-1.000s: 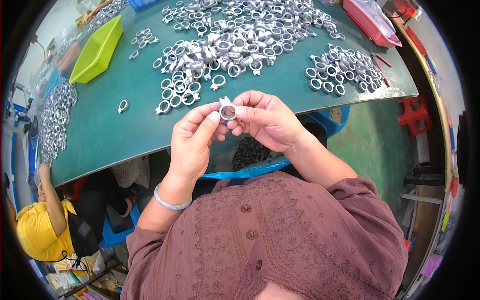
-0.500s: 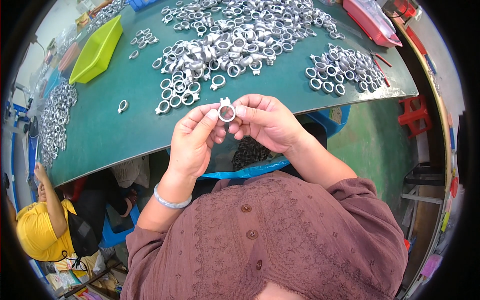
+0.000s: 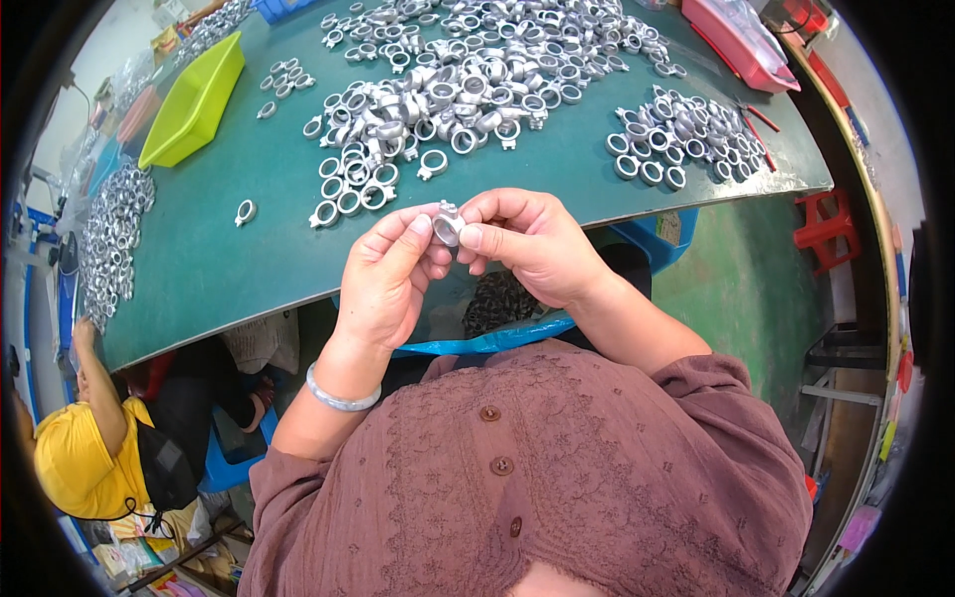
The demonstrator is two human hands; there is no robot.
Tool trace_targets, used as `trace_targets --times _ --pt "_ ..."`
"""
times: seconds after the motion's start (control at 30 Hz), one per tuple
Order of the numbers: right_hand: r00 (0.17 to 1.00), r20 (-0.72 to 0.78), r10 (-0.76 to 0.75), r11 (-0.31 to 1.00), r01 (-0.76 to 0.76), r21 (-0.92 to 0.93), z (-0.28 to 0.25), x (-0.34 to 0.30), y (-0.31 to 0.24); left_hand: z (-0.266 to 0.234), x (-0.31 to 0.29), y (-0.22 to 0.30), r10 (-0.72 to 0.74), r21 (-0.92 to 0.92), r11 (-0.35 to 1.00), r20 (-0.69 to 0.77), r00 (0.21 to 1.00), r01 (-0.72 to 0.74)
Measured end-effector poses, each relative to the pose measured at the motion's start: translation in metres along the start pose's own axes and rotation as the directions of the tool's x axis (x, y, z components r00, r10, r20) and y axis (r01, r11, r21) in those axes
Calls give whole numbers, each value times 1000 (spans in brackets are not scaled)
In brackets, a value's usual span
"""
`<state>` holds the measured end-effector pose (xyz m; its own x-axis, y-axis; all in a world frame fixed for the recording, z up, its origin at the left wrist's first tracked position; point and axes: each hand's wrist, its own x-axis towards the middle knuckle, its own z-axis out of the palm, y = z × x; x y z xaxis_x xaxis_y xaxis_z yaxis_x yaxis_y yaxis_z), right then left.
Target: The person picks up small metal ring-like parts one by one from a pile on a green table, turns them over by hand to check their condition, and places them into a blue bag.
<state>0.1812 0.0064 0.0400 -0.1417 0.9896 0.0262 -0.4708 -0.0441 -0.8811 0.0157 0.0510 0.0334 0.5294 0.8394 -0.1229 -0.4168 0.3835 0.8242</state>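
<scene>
Between my two hands, just past the near edge of the table, is a silver metal ring with a small lug [image 3: 447, 228]. Its opening is tilted to one side and the lug points up. My left hand [image 3: 390, 269] pinches the ring's left side between thumb and fingers. On the right side, the thumb and forefinger of my right hand [image 3: 527, 244] close on it too. A large heap of similar metal rings [image 3: 443, 95] lies on the green table [image 3: 249, 284] beyond my hands. One loose ring [image 3: 245, 212] lies off to the left.
A smaller pile of rings [image 3: 676, 139] lies right, beside red-handled pliers [image 3: 761, 121]. A yellow-green tray [image 3: 194, 104] and another ring pile [image 3: 114, 234] are left. A pink tray [image 3: 736, 45] stands far right. A person in yellow [image 3: 90, 453] sits at the left; a red stool [image 3: 826, 231] is right.
The ring has turned between my fingers, from its opening facing me to a tilted position. My right thumb and fingers have shifted slightly on it. The piles stay as they were.
</scene>
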Motion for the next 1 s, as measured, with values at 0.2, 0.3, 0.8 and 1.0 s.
trace_targets --times 0.2,0.3,0.8,1.0 --pt "993 -43 -106 992 102 -80 -10 -3 -10 6 2 -1 -5 30 1000 44 999 4" --pt "914 -148 -377 877 301 -374 -39 -1 -26 3 3 0 64 194 979 3 998 -64" --pt "700 80 -710 -451 -365 -814 -151 -14 -102 -3 7 0 102 350 929 77 992 -123" --pt "743 277 -609 -323 87 -943 -109 33 -80 -2 6 2 102 369 921 72 992 -122"
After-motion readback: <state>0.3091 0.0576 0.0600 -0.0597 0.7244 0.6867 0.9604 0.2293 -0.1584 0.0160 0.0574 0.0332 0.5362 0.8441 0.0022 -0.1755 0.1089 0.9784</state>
